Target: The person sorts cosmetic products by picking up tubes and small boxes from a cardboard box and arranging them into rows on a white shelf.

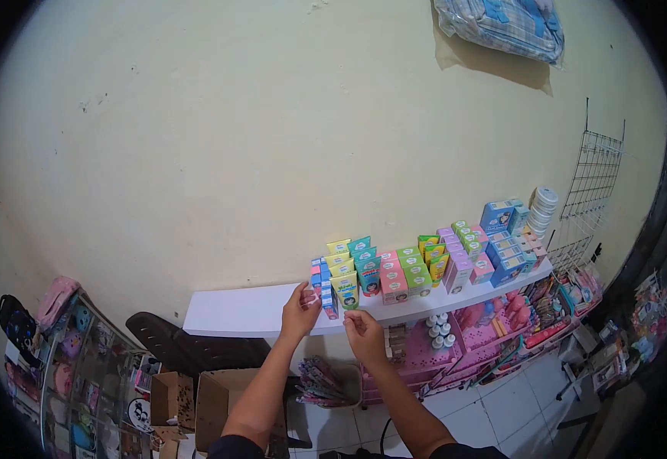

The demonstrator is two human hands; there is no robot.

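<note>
At the left end of a row of goods on the white shelf is my left hand (300,314). Its fingers and thumb close around a small pale pinkish thing that looks like a box, beside slim blue-and-pink boxes (329,300). My right hand (365,336) is at the shelf's front edge, fingers curled together just below a yellow tube (345,291); whether anything is in them I cannot make out. Teal tubes (368,274) stand right of the yellow ones, followed by pink boxes (393,279) and green boxes (416,274).
The white shelf (230,310) runs along the wall. Farther right stand blue boxes (505,256) and stacked white round containers (543,210). Below are pink baskets (494,336), a cardboard box (172,394) and a dark chair back (161,340). A wire grid (593,172) leans against the wall.
</note>
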